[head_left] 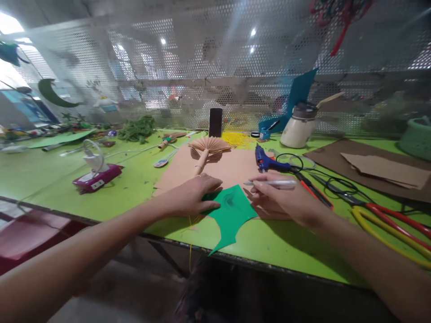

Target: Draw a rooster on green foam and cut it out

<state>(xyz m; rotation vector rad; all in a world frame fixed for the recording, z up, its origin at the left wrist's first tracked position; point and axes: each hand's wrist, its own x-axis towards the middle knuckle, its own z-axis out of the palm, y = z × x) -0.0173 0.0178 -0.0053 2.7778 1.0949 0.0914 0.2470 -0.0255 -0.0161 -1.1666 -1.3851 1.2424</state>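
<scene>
I am at what looks like a marking step. The green sheet (232,208) lies at the centre of the frame, dark strokes near its middle, partly over the brown paper (232,163). My left hand (191,195), fingers loosely spread, rests at its left edge, gripping nothing I can see. My right hand (286,195), right of centre, pinches 1 pen (279,184), its tip just beside the sheet's top corner; I cannot tell whether it touches the brown paper. Another stroke would call for bringing the tip left onto green while my left fingers steady the sheet.
</scene>
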